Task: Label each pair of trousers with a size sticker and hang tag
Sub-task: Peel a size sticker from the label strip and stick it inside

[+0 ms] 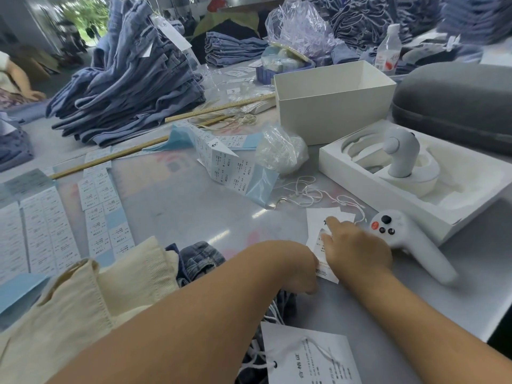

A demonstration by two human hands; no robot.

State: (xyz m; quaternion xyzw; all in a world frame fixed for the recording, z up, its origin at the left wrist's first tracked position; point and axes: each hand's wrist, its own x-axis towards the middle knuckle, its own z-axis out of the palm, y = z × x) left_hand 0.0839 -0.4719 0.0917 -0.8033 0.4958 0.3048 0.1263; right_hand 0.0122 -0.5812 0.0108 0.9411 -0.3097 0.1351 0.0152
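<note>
1. The right hand (357, 246) is laid flat on a small stack of white hang tags (318, 220) on the grey table (194, 212); its fingers are stretched out and pressed onto the top tag, nothing being pinched.
2. The left hand (302, 268) is placed just beside the right one, at the near edge of the same tags. Its fingers are curled downward and hidden behind the wrist, so whether a tag is gripped cannot be told.
3. Under and behind the left forearm a pair of denim trousers (199, 259) is seen, partly covered by a cream knitted garment (83, 295).
4. Nearer than both hands, a white hang tag with a string loop (310, 356) is found lying on dark denim.
5. Just beyond the right hand's fingertips, loose white strings (310, 192) are scattered on the table.
6. Touching the right hand's outer side, a white handheld controller (407, 242) is seen; beyond it a white moulded tray (360, 184) holding a second controller is set.
7. Well to the left of the hands, sheets of size stickers (41, 228) are laid out, and a folded strip of stickers (230, 162) stands beyond the hands.
8. Far beyond, folded blue trousers are heaped in a pile (130, 87).
</note>
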